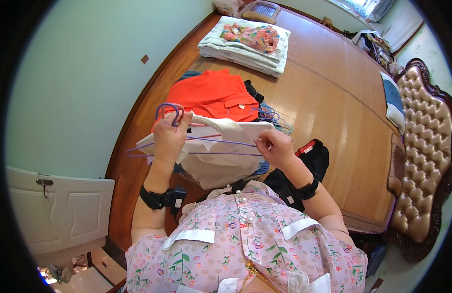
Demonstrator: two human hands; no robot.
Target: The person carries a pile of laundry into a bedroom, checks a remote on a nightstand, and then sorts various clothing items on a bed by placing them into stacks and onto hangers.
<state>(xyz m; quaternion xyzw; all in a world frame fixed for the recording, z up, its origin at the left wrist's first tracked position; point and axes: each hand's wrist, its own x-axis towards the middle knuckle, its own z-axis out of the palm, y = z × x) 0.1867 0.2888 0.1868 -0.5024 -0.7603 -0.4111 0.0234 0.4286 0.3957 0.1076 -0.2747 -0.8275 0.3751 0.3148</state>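
My left hand (172,133) is closed around the hooks of a purple clothes hanger (226,141) and a pink one. A white garment (218,168) hangs at these hangers, its collar near my left thumb. At the right end of the purple hanger, my right hand (275,146) has its fingers bent together by the white cloth; whether it pinches cloth or hanger is hard to tell. Just beyond lies a bright red shirt (215,91) on a pile of clothes, with several hanger hooks (275,115) poking out on the right.
A folded white quilt (248,60) with a flowered garment (251,36) on top lies at the far end of the mat-covered bed (343,146). Black clothing (315,161) is near my right forearm. A tufted headboard (423,146) stands right, a white door (61,208) left.
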